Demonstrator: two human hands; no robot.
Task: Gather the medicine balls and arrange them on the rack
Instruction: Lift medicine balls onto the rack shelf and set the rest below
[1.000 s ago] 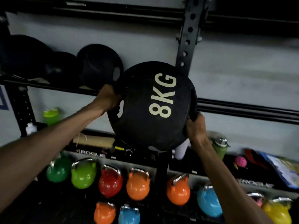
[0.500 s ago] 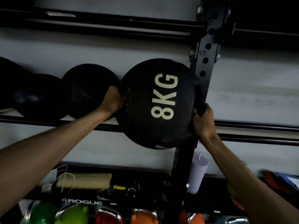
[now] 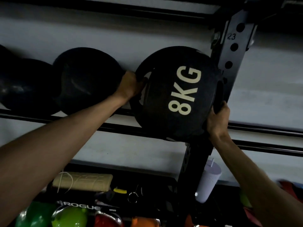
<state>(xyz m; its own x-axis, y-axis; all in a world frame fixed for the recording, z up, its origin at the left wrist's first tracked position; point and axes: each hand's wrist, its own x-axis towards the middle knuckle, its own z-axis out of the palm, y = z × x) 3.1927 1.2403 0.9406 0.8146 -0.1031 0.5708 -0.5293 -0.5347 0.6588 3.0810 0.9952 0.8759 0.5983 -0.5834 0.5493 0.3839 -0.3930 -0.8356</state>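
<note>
Ball [image 3: 177,95] shifted right, beside upright [image 3: 232,59], gap leftward

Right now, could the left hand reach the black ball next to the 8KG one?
Probably yes: the black ball sits just beside the left hand, nothing between them. But that hand grips the 8KG ball by its handle, so it must let go first.

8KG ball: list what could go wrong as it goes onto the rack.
The right hand grips the 8KG ball close beside the upright post; fingers may get pinched.
The left hand sits between it and the neighbouring ball; same risk.
Released before it seats on the rails, it could drop onto the kettlebells below.
</note>
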